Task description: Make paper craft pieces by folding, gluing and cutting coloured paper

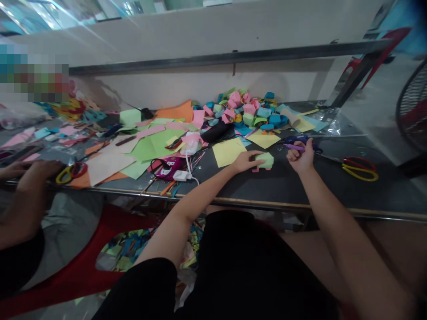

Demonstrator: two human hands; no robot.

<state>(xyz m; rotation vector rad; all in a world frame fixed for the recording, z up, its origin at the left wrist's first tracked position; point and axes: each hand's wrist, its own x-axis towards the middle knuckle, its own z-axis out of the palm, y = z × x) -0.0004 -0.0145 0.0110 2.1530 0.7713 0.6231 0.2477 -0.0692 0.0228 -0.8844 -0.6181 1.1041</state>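
My left hand [246, 162] is closed on a small light-green folded paper figure [266, 160], which has bits of pink at its lower edge and stands on or just over the dark table. To the right, my right hand [302, 158] is raised with its fingers wrapped round a purple pen [295, 147], whose tip points left toward the figure. A sheet of yellow paper [227, 152] lies beside my left hand. Scissors [360, 169] with red and yellow handles rest right of my right hand.
Behind my hands is a heap of coloured folded paper pieces [248, 109]. A purple power strip [169, 169] with a white charger sits to the left among paper sheets [150, 151]. Another person's hands [36, 171] are at the far left, near other scissors [71, 173]. A fan [413, 106] stands right.
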